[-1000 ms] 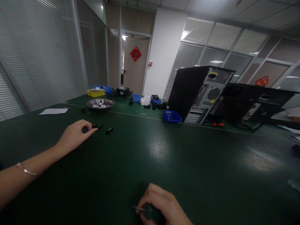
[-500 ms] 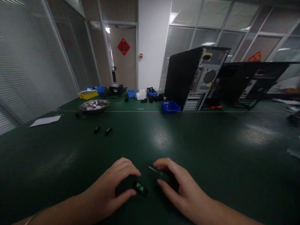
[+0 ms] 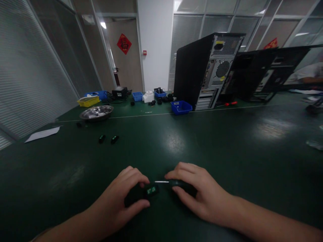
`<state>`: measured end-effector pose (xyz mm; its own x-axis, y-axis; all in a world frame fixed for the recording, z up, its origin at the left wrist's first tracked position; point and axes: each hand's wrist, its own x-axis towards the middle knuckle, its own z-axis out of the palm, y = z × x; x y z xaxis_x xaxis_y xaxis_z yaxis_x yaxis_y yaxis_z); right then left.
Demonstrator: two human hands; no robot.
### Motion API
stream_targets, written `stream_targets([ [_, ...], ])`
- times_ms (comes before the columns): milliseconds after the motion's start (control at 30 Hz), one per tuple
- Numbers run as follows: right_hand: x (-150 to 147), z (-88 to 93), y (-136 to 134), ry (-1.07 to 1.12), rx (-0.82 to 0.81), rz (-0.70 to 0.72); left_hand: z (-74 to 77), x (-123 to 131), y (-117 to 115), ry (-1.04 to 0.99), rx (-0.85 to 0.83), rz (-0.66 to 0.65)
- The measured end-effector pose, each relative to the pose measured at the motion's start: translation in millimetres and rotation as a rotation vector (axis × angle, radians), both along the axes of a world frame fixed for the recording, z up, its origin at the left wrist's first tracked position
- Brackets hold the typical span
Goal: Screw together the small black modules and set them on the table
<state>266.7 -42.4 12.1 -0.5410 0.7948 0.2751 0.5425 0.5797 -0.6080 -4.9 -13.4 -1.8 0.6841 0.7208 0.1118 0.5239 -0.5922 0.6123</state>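
A small black case with a green circuit board (image 3: pixel 151 191) sits between the thumb and fingers of my left hand (image 3: pixel 126 195). The fingers curl around its left end, and part of the case is hidden in the grip. My right hand (image 3: pixel 196 188) holds a screwdriver (image 3: pixel 162 182) by its dark handle, thumb below and fingers above. Its thin silver shaft points left, its tip close above the circuit board; whether they touch I cannot tell. Two similar black cases lie farther off, one at the left (image 3: pixel 102 138) and the other (image 3: pixel 114 139) beside it.
Across the dark green table (image 3: pixel 202 144) runs a pale string (image 3: pixel 141 116). Behind it stand a steel bowl (image 3: pixel 97 113), a yellow basket (image 3: pixel 88 101), a blue bin (image 3: pixel 181 107) and a black computer tower (image 3: pixel 194 74). Paper (image 3: pixel 42 134) lies at left. Another person's arm (image 3: pixel 311 79) shows far right.
The black case has turned more level and come closer between my left fingers. The screwdriver has swung from slanted to nearly horizontal in my right hand. The whole view has shifted slightly.
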Motion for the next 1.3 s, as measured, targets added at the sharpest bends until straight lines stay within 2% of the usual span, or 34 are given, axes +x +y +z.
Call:
stream_targets([
  [333, -1.4, -5.8, 4.0, -0.009, -0.075, -0.055, -0.1, -1.1, 3.1, -0.014, 0.0, -0.049],
  [833, -2.6, -8.9, 4.6, 0.087, -0.127, 0.021, 3.1, -2.2, 0.7, 0.013, 0.028, -0.135],
  [1133, -2.9, -6.4, 3.0, 0.06, -0.132, 0.058, 5.9, -2.1, -0.7, 0.04, 0.044, -0.102],
  [1300, -3.0, -6.9, 1.6, 0.055, -0.14, 0.068, 1.7, -3.5, 0.6, 0.038, 0.035, -0.098],
])
